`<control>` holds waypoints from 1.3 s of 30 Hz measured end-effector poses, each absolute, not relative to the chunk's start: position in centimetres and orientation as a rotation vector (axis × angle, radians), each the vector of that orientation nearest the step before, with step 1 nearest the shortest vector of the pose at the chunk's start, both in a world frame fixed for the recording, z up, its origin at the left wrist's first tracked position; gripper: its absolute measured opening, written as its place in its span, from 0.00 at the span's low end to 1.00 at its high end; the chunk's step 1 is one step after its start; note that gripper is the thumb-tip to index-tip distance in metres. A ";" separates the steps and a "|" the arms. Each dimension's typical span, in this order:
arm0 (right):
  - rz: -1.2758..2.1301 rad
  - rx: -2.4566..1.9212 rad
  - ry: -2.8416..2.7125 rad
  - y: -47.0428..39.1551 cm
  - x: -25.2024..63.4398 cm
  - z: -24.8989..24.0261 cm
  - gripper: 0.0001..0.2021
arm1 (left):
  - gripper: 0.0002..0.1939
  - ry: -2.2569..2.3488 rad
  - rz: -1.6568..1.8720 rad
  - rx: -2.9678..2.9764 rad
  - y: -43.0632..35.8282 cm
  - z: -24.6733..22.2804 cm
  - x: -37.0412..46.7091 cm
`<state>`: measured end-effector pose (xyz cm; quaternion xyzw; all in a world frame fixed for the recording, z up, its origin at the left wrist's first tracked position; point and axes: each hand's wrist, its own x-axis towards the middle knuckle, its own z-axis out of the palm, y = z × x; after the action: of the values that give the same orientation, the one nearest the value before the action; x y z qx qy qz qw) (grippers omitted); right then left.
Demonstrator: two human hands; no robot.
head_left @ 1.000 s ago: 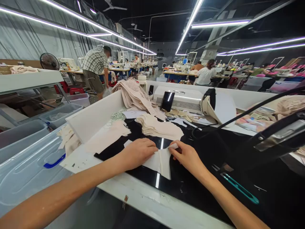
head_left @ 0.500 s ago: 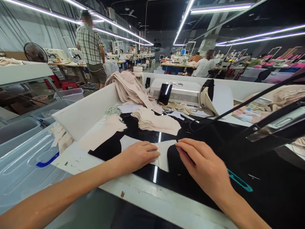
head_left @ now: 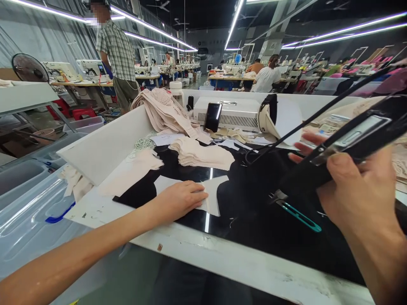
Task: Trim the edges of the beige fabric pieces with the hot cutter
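Observation:
My left hand [head_left: 182,197] lies flat on a pale, curved-edge fabric piece [head_left: 211,197], fingers stretched together, on the black work surface [head_left: 254,237]. My right hand [head_left: 359,186] is wrapped around a long black device [head_left: 318,171] with a metal latch on its side. The thumb presses the near side, and blurred fingertips show past the far side. A teal loop-handled tool [head_left: 300,216] with a metal end lies below the device. Beyond my left hand sits a stack of cream fabric pieces [head_left: 203,154], with another cream pile [head_left: 130,171] to its left.
A white slotted box [head_left: 233,116] with a phone [head_left: 213,117] before it stands at the back. Draped beige fabric [head_left: 165,110] hangs over the white side panel [head_left: 104,146]. Clear plastic bins [head_left: 28,228] line the left. A black cable [head_left: 333,106] crosses at right. Other people are at work beyond.
My right hand has left the fabric's right edge and moved right, up around the black device. My left hand stays on the fabric piece. The view has shifted slightly.

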<state>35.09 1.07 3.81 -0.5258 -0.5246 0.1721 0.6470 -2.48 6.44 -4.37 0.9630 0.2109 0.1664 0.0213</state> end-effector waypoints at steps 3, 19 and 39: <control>0.232 -0.908 -1.103 3.4 33.3 3.3 0.29 | 0.10 0.599 0.585 2.988 6.1 -4.1 -1.8; 0.490 -0.584 -1.085 0.4 23.2 0.8 0.22 | 0.13 0.419 0.525 3.026 5.5 -4.2 1.1; 0.467 -0.572 -1.063 0.9 21.0 0.1 0.22 | 0.09 0.475 0.517 2.874 5.2 -4.2 1.0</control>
<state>20.96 0.93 0.15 -0.2665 -0.4952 0.2177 0.7977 0.97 5.22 -4.23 0.9674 0.1599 0.1739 0.0912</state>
